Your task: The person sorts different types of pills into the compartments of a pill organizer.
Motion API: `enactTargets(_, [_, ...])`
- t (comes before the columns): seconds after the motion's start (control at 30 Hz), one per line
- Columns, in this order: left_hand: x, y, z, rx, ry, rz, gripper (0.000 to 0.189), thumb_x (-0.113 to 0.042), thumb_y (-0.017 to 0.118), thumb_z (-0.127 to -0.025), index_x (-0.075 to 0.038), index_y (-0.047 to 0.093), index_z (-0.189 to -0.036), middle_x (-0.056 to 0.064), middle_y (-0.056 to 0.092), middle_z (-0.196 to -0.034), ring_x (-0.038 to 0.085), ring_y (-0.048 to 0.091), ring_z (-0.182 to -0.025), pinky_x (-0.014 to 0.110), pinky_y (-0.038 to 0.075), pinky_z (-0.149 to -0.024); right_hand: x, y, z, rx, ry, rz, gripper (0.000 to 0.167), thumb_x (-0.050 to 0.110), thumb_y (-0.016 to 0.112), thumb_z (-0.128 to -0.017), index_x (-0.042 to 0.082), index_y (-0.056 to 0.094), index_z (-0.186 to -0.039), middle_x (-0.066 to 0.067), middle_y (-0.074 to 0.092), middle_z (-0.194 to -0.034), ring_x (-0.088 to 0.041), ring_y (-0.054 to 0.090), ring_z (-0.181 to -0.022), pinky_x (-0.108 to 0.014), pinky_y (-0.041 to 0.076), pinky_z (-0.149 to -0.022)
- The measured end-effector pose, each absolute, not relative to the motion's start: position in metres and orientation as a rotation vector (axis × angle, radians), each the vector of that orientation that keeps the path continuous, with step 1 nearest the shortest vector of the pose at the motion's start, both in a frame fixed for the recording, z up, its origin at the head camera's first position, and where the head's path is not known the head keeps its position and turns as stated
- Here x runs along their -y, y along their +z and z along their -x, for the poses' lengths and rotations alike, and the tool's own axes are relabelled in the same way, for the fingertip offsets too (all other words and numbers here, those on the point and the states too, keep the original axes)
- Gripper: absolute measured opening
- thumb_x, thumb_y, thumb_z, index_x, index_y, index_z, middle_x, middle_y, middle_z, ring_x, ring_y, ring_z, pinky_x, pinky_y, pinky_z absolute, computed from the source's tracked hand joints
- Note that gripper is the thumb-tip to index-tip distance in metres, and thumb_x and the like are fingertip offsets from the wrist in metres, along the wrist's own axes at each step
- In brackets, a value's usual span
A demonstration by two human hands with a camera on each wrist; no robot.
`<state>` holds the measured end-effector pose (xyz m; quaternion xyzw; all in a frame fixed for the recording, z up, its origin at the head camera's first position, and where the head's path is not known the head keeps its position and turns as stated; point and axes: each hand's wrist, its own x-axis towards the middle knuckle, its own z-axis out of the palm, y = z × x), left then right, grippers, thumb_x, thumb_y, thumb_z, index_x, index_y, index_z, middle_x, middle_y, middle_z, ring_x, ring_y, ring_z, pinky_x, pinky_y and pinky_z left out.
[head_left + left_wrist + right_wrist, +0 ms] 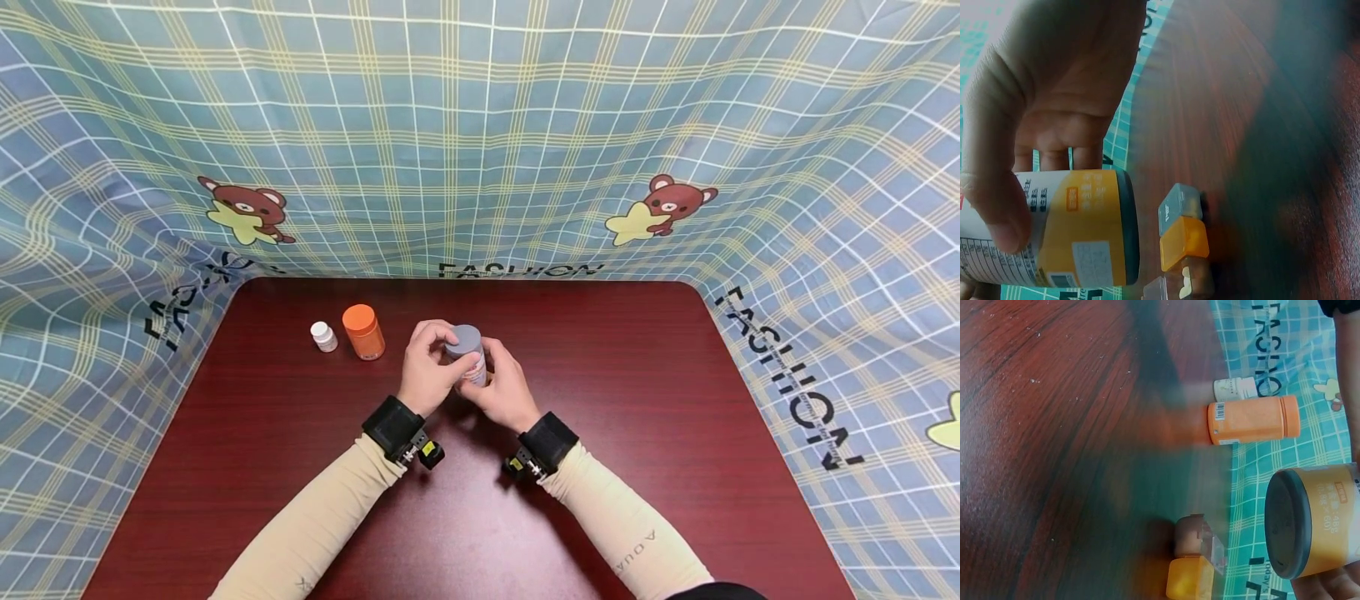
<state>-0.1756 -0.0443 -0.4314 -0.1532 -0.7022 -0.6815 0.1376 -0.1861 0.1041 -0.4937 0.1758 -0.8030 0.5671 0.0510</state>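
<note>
A pill bottle with a grey cap [465,337] and a yellow-and-white label [1094,215] is held upright between both hands. My left hand [427,371] grips it at the cap, index finger and thumb on the cap's side. Lower down, my right hand [506,392] wraps the body, its thumb across the label in the left wrist view. The bottle's dark base [1288,524] shows in the right wrist view, raised off the table. Beyond it lies a pill organizer [1183,242] with grey, orange and brown compartments; the brown one's lid stands up, with pale pills inside. The hands and bottle hide it in the head view.
On the left of the dark red table [637,375] stand an orange bottle [363,333] and a small white bottle [324,337] beside it. A plaid curtain [480,150] surrounds the table's back and sides.
</note>
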Motion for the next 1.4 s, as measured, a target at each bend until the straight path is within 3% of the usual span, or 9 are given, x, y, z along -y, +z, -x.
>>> enactTargets(0.2, [0.046, -0.432, 0.174, 2.059, -1.951, 0.459, 0.032, 0.011, 0.076, -0.072, 0.013, 0.05, -0.09, 0.028, 0.054, -0.108, 0.033, 0.058, -0.096, 0.034, 0.049, -0.081, -0.107, -0.498, 0.186, 2.445, 1.704, -0.547, 0.059, 0.01, 0.077, -0.073, 0.012, 0.05, -0.125, -0.006, 0.06, -0.116, -0.016, 0.06, -0.102, -0.038, 0.053, -0.082])
enactTargets(0.33, [0.049, -0.431, 0.176, 2.095, -1.976, 0.501, 0.036, 0.01, 0.075, -0.074, 0.015, 0.047, -0.096, 0.029, 0.056, -0.111, 0.036, 0.058, -0.099, 0.04, 0.048, -0.085, -0.108, -0.498, 0.186, 2.437, 1.72, -0.545, 0.06, 0.008, 0.078, -0.073, 0.013, 0.05, -0.126, -0.006, 0.06, -0.114, -0.016, 0.06, -0.1, -0.039, 0.053, -0.081])
enactTargets(0.5, [0.054, -0.438, 0.183, 2.154, -2.043, 0.593, 0.049, 0.013, 0.067, -0.079, 0.016, 0.039, -0.119, 0.03, 0.055, -0.123, 0.04, 0.054, -0.114, 0.053, 0.041, -0.096, -0.109, -0.497, 0.185, 2.435, 1.757, -0.529, 0.059, 0.008, 0.077, -0.074, 0.013, 0.049, -0.126, -0.006, 0.06, -0.112, -0.016, 0.061, -0.1, -0.04, 0.053, -0.081])
enactTargets(0.63, [0.054, -0.449, 0.189, 2.182, -2.052, 0.66, 0.066, 0.013, 0.065, -0.08, 0.008, 0.03, -0.137, 0.029, 0.05, -0.131, 0.039, 0.049, -0.12, 0.053, 0.034, -0.102, -0.11, -0.496, 0.185, 2.442, 1.711, -0.554, 0.058, 0.01, 0.076, -0.075, 0.013, 0.049, -0.126, -0.005, 0.06, -0.113, -0.015, 0.06, -0.102, -0.036, 0.053, -0.083])
enactTargets(0.77, [0.048, -0.453, 0.19, 2.286, -1.918, 0.557, 0.079, -0.006, 0.076, -0.079, -0.006, 0.03, -0.143, 0.021, 0.046, -0.134, 0.029, 0.048, -0.118, 0.044, 0.037, -0.099, -0.111, -0.494, 0.184, 2.458, 1.575, -0.597, 0.059, 0.014, 0.076, -0.073, 0.013, 0.051, -0.127, -0.002, 0.059, -0.117, -0.014, 0.058, -0.104, -0.033, 0.051, -0.086])
enactTargets(0.9, [0.042, -0.45, 0.187, 2.388, -1.708, 0.337, 0.081, -0.03, 0.083, -0.073, -0.011, 0.038, -0.137, 0.015, 0.044, -0.116, 0.022, 0.045, -0.102, 0.037, 0.04, -0.084, -0.111, -0.494, 0.184, 2.484, 1.459, -0.62, 0.062, 0.018, 0.077, -0.072, 0.013, 0.051, -0.128, 0.0, 0.058, -0.12, -0.014, 0.056, -0.105, -0.036, 0.049, -0.088])
enactTargets(1.0, [0.039, -0.447, 0.187, 2.405, -1.629, 0.24, 0.078, -0.035, 0.084, -0.07, -0.009, 0.042, -0.13, 0.012, 0.041, -0.104, 0.023, 0.041, -0.094, 0.036, 0.037, -0.077, -0.112, -0.493, 0.183, 2.484, 1.448, -0.626, 0.062, 0.017, 0.076, -0.072, 0.012, 0.05, -0.129, -0.001, 0.057, -0.12, -0.015, 0.056, -0.105, -0.041, 0.049, -0.088])
enactTargets(1.2, [0.039, -0.445, 0.188, 2.356, -1.776, 0.241, 0.072, -0.01, 0.08, -0.07, -0.005, 0.042, -0.13, 0.012, 0.052, -0.109, 0.023, 0.05, -0.097, 0.034, 0.042, -0.081, -0.114, -0.495, 0.184, 2.461, 1.468, -0.629, 0.06, 0.016, 0.075, -0.073, 0.011, 0.05, -0.127, -0.002, 0.058, -0.118, -0.014, 0.056, -0.103, -0.037, 0.05, -0.087])
enactTargets(1.4, [0.039, -0.442, 0.19, 2.282, -1.986, 0.348, 0.07, 0.012, 0.066, -0.069, 0.0, 0.042, -0.133, 0.019, 0.059, -0.12, 0.029, 0.056, -0.106, 0.044, 0.044, -0.087, -0.114, -0.496, 0.185, 2.46, 1.458, -0.628, 0.06, 0.017, 0.076, -0.072, 0.012, 0.051, -0.127, -0.001, 0.058, -0.116, -0.013, 0.056, -0.101, -0.031, 0.049, -0.085])
